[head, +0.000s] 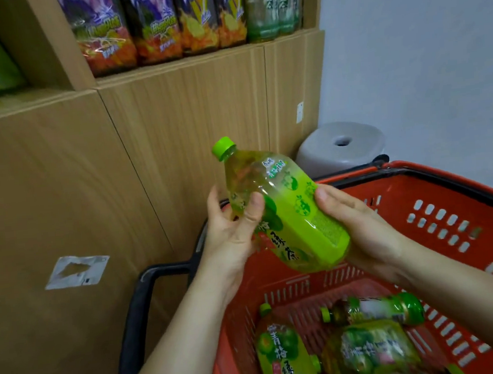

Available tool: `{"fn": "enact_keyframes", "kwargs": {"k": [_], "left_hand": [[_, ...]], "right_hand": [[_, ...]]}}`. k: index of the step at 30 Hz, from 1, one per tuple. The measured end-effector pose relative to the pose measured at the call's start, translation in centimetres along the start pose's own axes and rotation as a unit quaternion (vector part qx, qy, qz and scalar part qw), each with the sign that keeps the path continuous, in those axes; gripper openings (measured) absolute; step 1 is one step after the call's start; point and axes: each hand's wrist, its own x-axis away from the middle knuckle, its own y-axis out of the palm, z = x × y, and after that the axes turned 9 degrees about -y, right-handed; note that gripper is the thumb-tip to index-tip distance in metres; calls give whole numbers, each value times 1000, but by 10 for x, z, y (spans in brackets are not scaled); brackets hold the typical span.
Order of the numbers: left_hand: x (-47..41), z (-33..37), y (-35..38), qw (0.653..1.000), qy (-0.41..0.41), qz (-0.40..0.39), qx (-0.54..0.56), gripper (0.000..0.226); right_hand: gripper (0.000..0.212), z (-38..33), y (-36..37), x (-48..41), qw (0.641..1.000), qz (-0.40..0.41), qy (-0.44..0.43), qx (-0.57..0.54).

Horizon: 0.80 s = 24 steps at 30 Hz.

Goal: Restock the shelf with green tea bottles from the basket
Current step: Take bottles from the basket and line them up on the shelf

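Green tea bottle (285, 207) was up out of the red basket (447, 209), held in both hands above its far-left corner, tilted with the green cap pointing up and left toward the shelf.

Head view:
- Left hand (231, 232) grip clamped around the clear upper body, thumb over the front.
- Right hand (357, 225) grip clamped on the labelled lower half, cupping the base end.
- Three more green bottles (285, 352) lay on their sides in the near part of the basket.
- Shelf (179, 65) sat far and high; red-labelled bottles (150, 26) filled the middle, pale green bottles (272, 7) stood at its right end.

Step, as I judge it: pick done, transfer to shelf pending. Next move likely calls for righting the bottle, lifting it up and far, then setting it by the green ones. Free slot not visible from here.
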Motion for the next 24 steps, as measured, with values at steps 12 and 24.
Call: {"fn": "enact_keyframes", "kwargs": {"k": [12, 24], "left_hand": [[-1, 6, -10, 932, 223, 200, -203, 106], [-4, -5, -9, 895, 184, 220, -341, 117]], "right_hand": [[74, 54, -2, -56, 953, -84, 230, 181], [97, 250, -28, -16, 824, -159, 351, 415]]}}
